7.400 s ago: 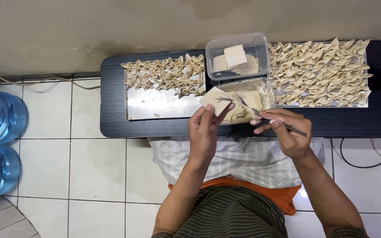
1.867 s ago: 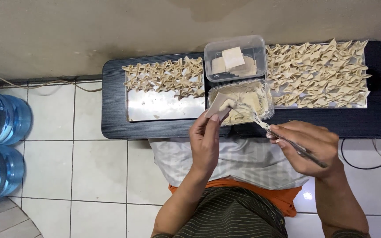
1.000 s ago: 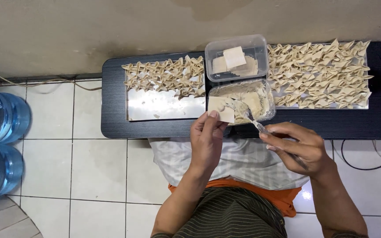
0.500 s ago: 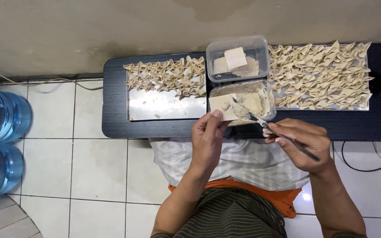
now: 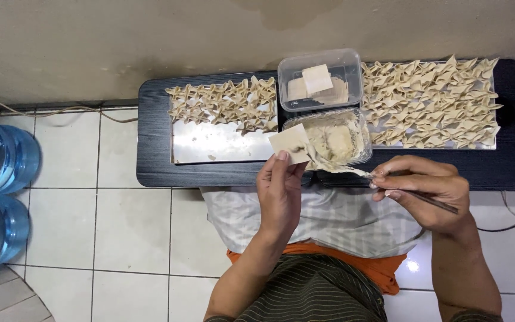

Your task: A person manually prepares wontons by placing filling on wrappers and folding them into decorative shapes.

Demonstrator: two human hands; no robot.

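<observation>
above the striped cloth [image 5: 329, 220] on the lap, the left hand [image 5: 281, 194] pinched a square dumpling wrapper [image 5: 290, 144] between thumb and fingers, held up just before the black low table [image 5: 150, 173]. the right hand [image 5: 424, 191] was closed around a thin metal utensil [image 5: 353, 170], its filling-smeared tip touching the wrapper's edge, in front of the clear tub of filling [image 5: 335, 138]. folded dumplings [image 5: 430, 101] lay on trays either side

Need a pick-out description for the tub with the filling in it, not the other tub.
Start at the long black bench against the wall, which carries two metal trays of folded dumplings. Two clear plastic tubs sit between the trays; the filling tub is the nearer one, just beyond the left hand. It holds pale paste, whereas the wrapper tub behind it holds flat square sheets.
</observation>
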